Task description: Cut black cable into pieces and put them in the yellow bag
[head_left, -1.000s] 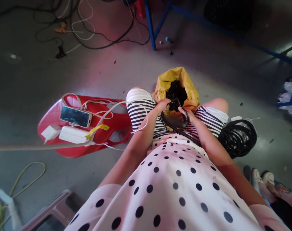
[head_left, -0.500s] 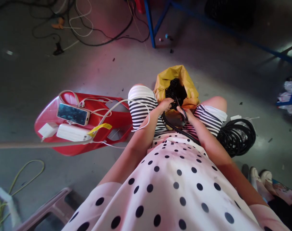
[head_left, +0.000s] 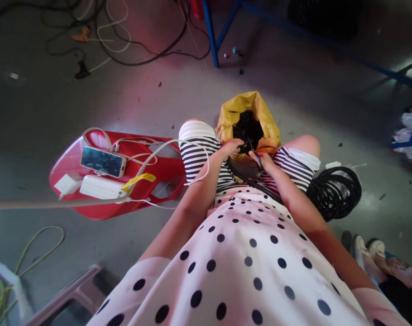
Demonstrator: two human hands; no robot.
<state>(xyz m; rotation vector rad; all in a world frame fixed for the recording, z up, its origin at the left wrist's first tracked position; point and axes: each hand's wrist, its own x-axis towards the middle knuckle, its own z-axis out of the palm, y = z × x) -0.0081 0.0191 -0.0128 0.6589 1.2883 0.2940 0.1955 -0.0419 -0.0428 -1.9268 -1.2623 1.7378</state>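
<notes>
My left hand (head_left: 233, 147) is closed on a black cable (head_left: 241, 176), which runs back across my lap towards my right side. In my right hand (head_left: 265, 160) is what looks like a pair of scissors (head_left: 258, 157), its dark loop handles around the fingers and thin blades pointing at the cable end by my left hand. Both hands are at the near edge of a yellow bag (head_left: 267, 120) between my knees. Dark tangled pieces (head_left: 244, 124) lie inside it. The exact spot where blades and cable meet is too small to make out.
A coil of black cable (head_left: 335, 192) lies by my right knee. To my left, a red stool (head_left: 100, 213) bears a phone (head_left: 102, 160), a white power bank (head_left: 102, 186) and cords. A blue frame leg (head_left: 211, 38) stands ahead. Another person's shoes (head_left: 376, 249) are at lower right.
</notes>
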